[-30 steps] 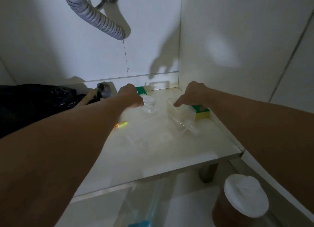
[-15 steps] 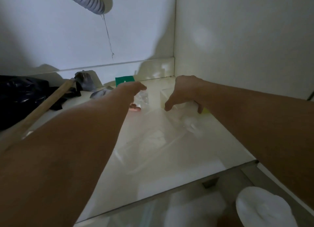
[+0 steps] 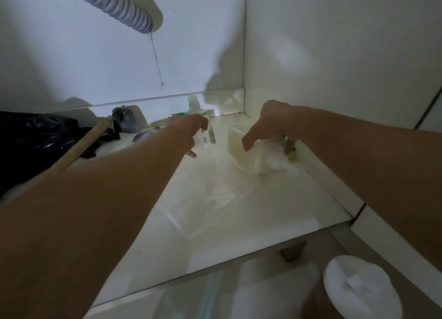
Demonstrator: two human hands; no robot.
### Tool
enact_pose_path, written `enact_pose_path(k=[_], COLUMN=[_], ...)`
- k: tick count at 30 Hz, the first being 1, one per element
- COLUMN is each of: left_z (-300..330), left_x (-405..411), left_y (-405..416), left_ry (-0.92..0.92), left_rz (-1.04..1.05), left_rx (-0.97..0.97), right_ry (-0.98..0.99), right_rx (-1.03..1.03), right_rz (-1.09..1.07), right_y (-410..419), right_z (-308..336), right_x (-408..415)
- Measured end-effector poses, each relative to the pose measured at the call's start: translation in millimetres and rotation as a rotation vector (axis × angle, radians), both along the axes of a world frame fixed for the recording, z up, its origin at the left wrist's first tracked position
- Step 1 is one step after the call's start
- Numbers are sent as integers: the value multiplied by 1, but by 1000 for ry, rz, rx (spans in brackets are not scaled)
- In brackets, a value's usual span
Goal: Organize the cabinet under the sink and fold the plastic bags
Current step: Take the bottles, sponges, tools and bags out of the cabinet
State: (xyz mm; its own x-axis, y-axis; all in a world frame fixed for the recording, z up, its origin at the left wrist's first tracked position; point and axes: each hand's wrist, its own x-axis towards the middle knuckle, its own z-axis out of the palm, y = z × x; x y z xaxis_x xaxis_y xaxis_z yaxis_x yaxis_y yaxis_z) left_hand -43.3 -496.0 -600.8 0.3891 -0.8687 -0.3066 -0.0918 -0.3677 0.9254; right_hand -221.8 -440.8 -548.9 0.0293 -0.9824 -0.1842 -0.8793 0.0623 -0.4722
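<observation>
White cabinet floor (image 3: 215, 235) lay under your arms. Your right hand (image 3: 275, 122) gripped a clear box (image 3: 246, 153), thumb and fingers curled over it. Your left hand (image 3: 189, 132) pinched clear plastic (image 3: 205, 139) beneath its fingertips.

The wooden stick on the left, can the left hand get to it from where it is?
Probably yes. The wooden stick lies just left of the left arm with nothing on top of it. But the left hand is already curled round a clear plastic bag, so it would likely have to let go first.
</observation>
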Motion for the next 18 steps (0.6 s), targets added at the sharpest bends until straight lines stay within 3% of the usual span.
enact_pose_path(k=[8,18], left_z=[30,61], left_x=[-10,-65], left_y=[68,206], left_ry=[-49,-295], left_rz=[-81,-446], left_rx=[-278,-273], right_ry=[49,222], right_rx=[13,194], right_rz=[61,56], right_y=[46,127], right_z=[60,98], right_x=[-28,-55])
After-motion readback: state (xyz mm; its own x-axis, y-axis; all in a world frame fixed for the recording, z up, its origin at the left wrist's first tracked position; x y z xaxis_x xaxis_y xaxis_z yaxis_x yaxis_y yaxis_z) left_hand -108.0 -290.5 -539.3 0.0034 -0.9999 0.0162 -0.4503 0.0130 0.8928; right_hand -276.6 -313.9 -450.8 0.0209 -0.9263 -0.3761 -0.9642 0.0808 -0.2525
